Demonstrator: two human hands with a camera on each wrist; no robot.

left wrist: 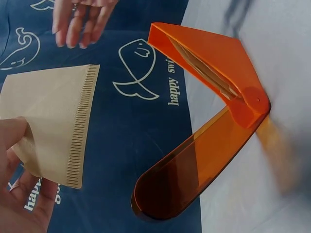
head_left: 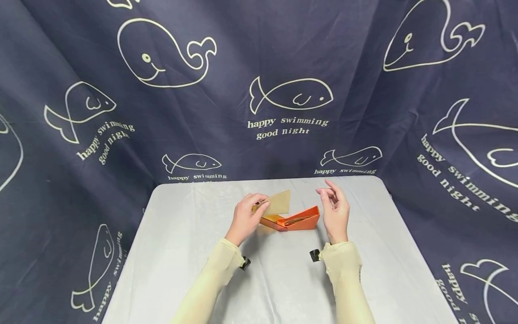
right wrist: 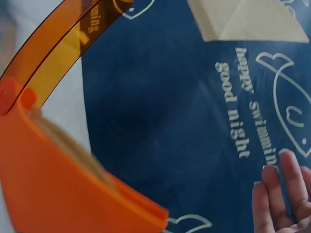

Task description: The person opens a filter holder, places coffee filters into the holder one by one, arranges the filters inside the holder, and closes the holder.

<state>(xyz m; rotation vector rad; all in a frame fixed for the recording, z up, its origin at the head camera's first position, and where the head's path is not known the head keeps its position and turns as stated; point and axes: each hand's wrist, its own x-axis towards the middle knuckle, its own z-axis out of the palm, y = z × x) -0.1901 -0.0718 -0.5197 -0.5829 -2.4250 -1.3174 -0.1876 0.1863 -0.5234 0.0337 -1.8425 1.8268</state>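
Observation:
My left hand (head_left: 246, 215) pinches a brown paper coffee filter (left wrist: 53, 116) between thumb and fingers, its crimped edge facing right in the left wrist view. The filter is held up above the table. Below and to the right stands an orange coffee filter case (head_left: 303, 221), more brown filters (left wrist: 204, 68) showing in its slot. Its see-through amber lid (left wrist: 194, 155) is swung open on the hinge, toward the left hand. To the right of the case my right hand (head_left: 337, 211) is raised, fingers loosely bent and holding nothing.
A light grey cloth covers the table (head_left: 170, 270). Dark blue curtains (head_left: 234, 126) printed with white whales and fish hang behind it and on both sides. Small black wrist mounts (head_left: 314, 255) sit at the cream sleeves.

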